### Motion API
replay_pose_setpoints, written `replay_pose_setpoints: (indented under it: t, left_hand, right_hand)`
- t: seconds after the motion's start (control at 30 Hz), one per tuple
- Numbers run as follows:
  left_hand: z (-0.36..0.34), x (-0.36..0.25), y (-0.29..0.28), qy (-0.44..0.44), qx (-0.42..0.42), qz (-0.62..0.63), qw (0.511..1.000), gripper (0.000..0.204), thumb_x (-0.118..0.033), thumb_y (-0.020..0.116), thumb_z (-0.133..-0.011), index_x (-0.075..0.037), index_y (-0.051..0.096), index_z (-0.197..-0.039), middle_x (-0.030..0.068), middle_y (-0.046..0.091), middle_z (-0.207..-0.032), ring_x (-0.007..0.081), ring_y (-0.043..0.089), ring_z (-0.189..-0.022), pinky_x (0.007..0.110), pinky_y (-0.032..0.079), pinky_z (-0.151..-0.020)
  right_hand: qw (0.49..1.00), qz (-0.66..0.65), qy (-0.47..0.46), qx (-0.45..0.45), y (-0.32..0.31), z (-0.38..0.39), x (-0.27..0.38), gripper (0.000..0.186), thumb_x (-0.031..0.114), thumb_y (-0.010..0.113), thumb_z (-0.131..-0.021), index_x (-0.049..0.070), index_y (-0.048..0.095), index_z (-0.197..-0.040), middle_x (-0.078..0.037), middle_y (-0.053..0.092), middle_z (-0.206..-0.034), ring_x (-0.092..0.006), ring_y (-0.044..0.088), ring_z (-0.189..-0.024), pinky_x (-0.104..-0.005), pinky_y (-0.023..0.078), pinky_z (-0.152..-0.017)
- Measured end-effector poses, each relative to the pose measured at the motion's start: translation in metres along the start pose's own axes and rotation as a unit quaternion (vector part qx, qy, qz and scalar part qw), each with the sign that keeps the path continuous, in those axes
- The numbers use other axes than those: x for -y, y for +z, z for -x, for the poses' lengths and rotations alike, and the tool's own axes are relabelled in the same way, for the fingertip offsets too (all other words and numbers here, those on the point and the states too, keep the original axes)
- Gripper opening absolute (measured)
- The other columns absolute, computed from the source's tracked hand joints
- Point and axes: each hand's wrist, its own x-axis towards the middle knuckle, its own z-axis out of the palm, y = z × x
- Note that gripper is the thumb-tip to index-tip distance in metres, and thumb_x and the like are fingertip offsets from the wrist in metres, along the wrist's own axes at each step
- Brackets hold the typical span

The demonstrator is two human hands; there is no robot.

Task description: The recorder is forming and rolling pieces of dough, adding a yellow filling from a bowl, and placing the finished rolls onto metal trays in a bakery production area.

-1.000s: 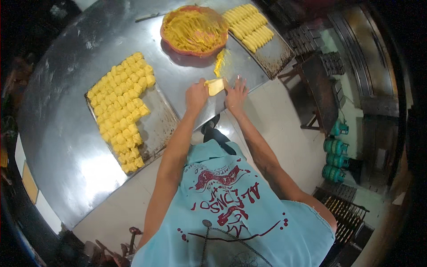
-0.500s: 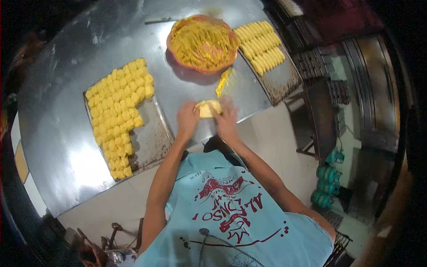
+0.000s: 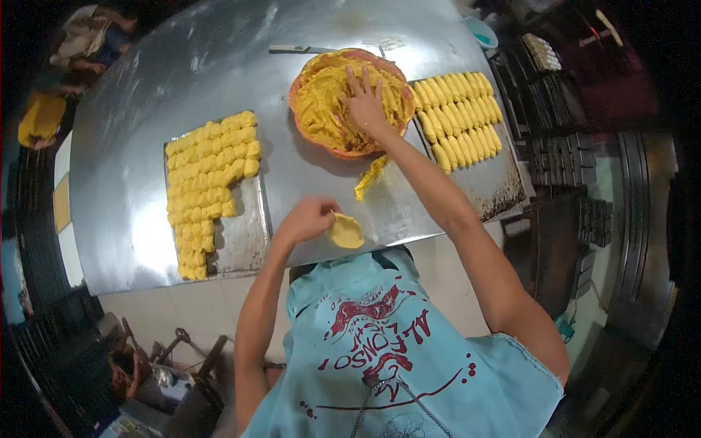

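My left hand [image 3: 312, 217] pinches the edge of a flattened pale yellow dough round [image 3: 346, 230] near the steel table's front edge. My right hand [image 3: 364, 102] reaches into a wavy-rimmed orange bowl [image 3: 314, 79] of yellow paste, fingers spread and touching the paste. A crumpled bright yellow smear or scrap [image 3: 371, 175] lies just below the bowl. On the left, a tray [image 3: 244, 233] carries rows of lumpy yellow dough pieces [image 3: 208, 157]; on the right, another tray [image 3: 496, 190] bears rows of long yellow rolls [image 3: 460, 109].
The steel table [image 3: 146, 87] has a long knife [image 3: 292, 49] beyond the bowl and a pale blue container [image 3: 482, 33] at its far right. Another person [image 3: 91, 40] is at the upper left. Dark stacked trays [image 3: 562, 160] stand right; wooden furniture [image 3: 168, 358] sits lower left.
My right hand has left the dough and moved up into the bowl. My left hand keeps hold of the dough round, now hanging from its fingers. The view has shifted, bringing another person into sight.
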Motion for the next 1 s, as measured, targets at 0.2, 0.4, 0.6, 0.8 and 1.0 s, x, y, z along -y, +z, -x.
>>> replay_pose_setpoints:
  t: [0.2,0.4,0.6,0.8,1.0]
  left_hand:
    - [-0.047,0.114,-0.001,0.101,-0.113,-0.058,0.987,0.025,-0.020,0.065,-0.081,-0.005,0.073,-0.099,0.0191,0.070,-0.087,0.0369,0.068,-0.080,0.043,0.053,-0.073]
    - [-0.058,0.107,-0.006,0.196,-0.145,-0.075,0.967,0.023,-0.018,0.065,-0.080,-0.005,0.074,-0.097,0.0182,0.070,-0.087,0.0354,0.068,-0.080,0.041,0.054,-0.073]
    - [-0.051,0.119,-0.001,0.182,-0.157,0.002,0.971,0.023,-0.016,0.064,-0.080,-0.003,0.074,-0.096,0.0191,0.070,-0.089,0.0345,0.069,-0.081,0.041,0.054,-0.075]
    - [-0.045,0.122,0.021,0.185,-0.224,0.004,0.957,0.022,-0.015,0.062,-0.080,-0.003,0.074,-0.094,0.0185,0.070,-0.088,0.0344,0.068,-0.083,0.042,0.053,-0.078]
    - [-0.034,0.133,0.014,0.110,-0.226,0.042,0.967,0.024,-0.012,0.059,-0.084,-0.003,0.074,-0.100,0.0182,0.071,-0.092,0.0307,0.069,-0.089,0.039,0.053,-0.082]
  right_hand:
    - [0.997,-0.040,0.056,0.037,-0.044,0.047,0.036,0.029,0.021,0.070,-0.079,0.014,0.076,-0.106,-0.020,0.020,-0.163,-0.0524,0.014,-0.146,-0.0664,0.019,-0.114]
    - [0.990,-0.092,0.105,-0.027,-0.050,0.199,0.151,0.054,0.005,0.065,-0.074,0.015,0.065,-0.128,-0.025,0.018,-0.161,-0.0547,0.011,-0.147,-0.0675,0.016,-0.114]
    - [0.983,0.022,0.133,0.123,-0.094,0.228,0.212,0.052,0.007,0.065,-0.075,0.011,0.064,-0.127,-0.025,0.018,-0.161,-0.0496,0.011,-0.149,-0.0688,0.015,-0.114]
    - [0.991,-0.055,0.110,0.062,0.011,0.293,0.179,0.036,0.008,0.058,-0.083,0.005,0.068,-0.118,-0.025,0.020,-0.161,-0.0492,0.010,-0.149,-0.0706,0.015,-0.113]
    - [0.993,0.032,0.098,0.049,-0.082,0.116,0.101,0.041,0.016,0.059,-0.086,0.009,0.066,-0.126,-0.023,0.023,-0.160,-0.0487,0.010,-0.149,-0.0711,0.012,-0.113]
